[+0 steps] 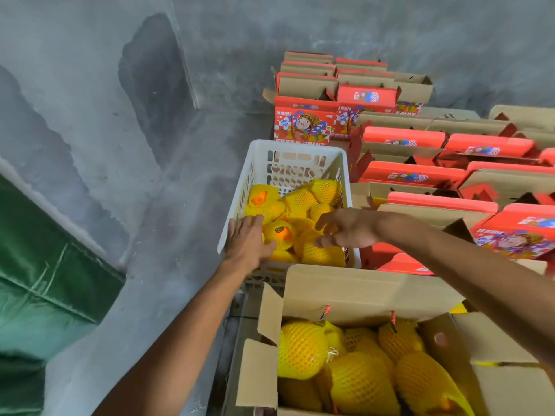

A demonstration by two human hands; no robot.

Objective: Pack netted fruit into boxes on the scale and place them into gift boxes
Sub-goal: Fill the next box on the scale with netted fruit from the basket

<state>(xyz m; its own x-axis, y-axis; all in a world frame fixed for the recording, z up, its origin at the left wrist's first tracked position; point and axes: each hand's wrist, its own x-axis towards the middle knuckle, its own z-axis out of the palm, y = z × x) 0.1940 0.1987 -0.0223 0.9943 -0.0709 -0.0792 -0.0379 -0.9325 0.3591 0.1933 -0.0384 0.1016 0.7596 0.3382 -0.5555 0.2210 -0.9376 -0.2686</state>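
Two bare arms reach forward over a grey concrete floor (168, 163). Many red gift boxes (402, 139) stand in rows at the right, flaps up; their contents cannot be seen, and the far-right ones run off the frame. Nearest the camera, an open cardboard box (360, 292) holds netted fruit (303, 349) in yellow foam mesh; its lower edge is cut off, and whatever it stands on is hidden beneath it. Beyond it sits a white plastic crate (288, 151) with more yellow-netted fruit, its near wall partly hidden by the cardboard flap. A green sheet (45, 265) fills the lower left, blurred and hard to identify. The left hand (247, 243) lies at the crate's left rim, fingers straight, fingertips touching a netted fruit there. The right hand (345, 228) hovers above the fruit in the crate, fingers loosely spread and holding nothing, just above a netted fruit with a dark sticker (280, 232), which lies between the two hands
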